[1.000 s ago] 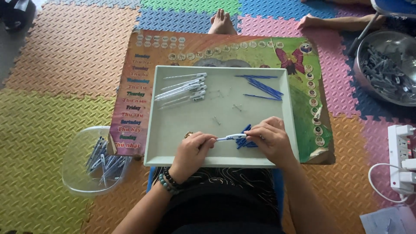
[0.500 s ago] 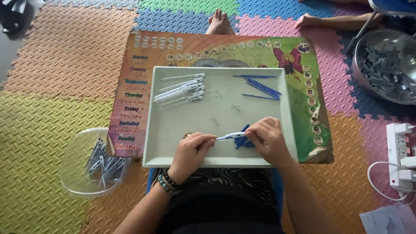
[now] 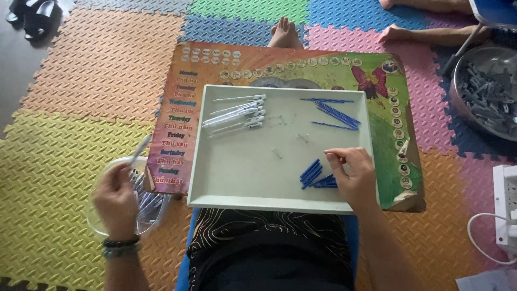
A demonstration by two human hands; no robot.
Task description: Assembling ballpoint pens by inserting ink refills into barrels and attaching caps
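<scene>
A pale rectangular tray (image 3: 215, 183) rests on my lap over a colourful board. My left hand (image 3: 116, 199) holds a clear pen (image 3: 140, 148) above a clear plastic bowl (image 3: 99, 229) of finished pens at my left. My right hand (image 3: 353, 175) rests inside the tray at its right, fingers bent, beside a small pile of blue pen caps (image 3: 315, 175). Clear pen barrels (image 3: 237, 114) lie in the tray's upper left, blue refills (image 3: 336, 113) in its upper right, and small metal springs (image 3: 277, 153) are scattered in the middle.
The colourful printed board (image 3: 177, 108) lies on foam floor mats. A metal bowl (image 3: 484, 91) of grey parts stands at the far right. A white power strip (image 3: 506, 215) with a cable lies at the right edge. Another person's bare feet (image 3: 283, 33) show beyond the board.
My left hand has left the tray, carrying the assembled pen out to the left over the plastic bowl. My right hand has let go and stays by the blue caps.
</scene>
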